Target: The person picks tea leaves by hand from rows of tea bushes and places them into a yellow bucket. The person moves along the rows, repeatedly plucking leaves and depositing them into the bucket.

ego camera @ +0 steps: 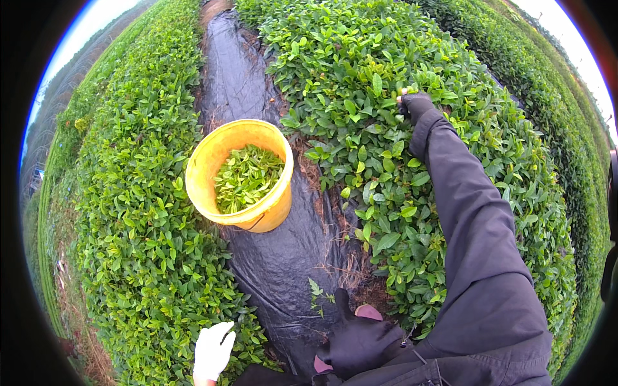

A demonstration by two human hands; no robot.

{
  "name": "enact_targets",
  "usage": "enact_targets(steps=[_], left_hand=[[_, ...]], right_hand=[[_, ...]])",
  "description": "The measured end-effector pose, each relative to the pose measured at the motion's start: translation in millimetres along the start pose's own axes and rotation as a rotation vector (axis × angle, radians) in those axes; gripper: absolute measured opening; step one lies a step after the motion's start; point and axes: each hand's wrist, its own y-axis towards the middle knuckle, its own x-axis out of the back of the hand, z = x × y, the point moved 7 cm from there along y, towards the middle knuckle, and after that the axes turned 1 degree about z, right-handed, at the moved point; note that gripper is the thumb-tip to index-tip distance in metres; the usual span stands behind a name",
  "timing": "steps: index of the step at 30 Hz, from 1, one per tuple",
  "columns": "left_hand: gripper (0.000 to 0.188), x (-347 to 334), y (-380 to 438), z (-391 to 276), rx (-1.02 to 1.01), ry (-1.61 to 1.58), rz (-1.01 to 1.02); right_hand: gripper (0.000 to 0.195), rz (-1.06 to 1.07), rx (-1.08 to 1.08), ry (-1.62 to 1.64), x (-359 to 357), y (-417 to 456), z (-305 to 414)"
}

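My right hand [414, 102], in a dark glove with bare fingertips, reaches into the top of the tea bush row [386, 159] on the right. Leaves surround its fingers, and whether they grip a shoot is unclear. My left hand [214, 348], in a white glove, hovers over the left tea bush row [154, 241] near the bottom edge, thumb apart from the fingers and nothing visible in it. Between the rows stands a yellow plastic bucket [270, 212], partly filled with picked green tea leaves [248, 178].
Black plastic ground sheeting [285, 260] runs between the rows, with dry roots and a small weed [316, 294] on it. My shoes [368, 312] show at the bottom, partly covered by dark clothing. Further bush rows [555, 96] lie at the right.
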Motion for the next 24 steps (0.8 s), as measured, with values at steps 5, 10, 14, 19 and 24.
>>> enact_targets(steps=[5,10,14,19,24], left_hand=[[0.028,3,-6,5,0.025,0.015,0.006],[0.028,-8,11,-1,-0.021,-0.018,0.005],[0.027,0,1,0,0.026,0.009,-0.002],[0.027,-3,3,2,0.004,0.005,0.003],[0.028,-1,0,1,0.062,0.010,0.022]], right_hand=[[0.021,0.235,-0.003,0.435,-32,-44,9],[0.015,0.252,0.532,-0.022,4,4,32],[0.015,0.078,-0.116,0.334,-48,-37,25],[0.033,-0.015,0.457,-1.320,-72,-28,40],[0.033,0.027,0.382,-1.308,-97,-39,37]])
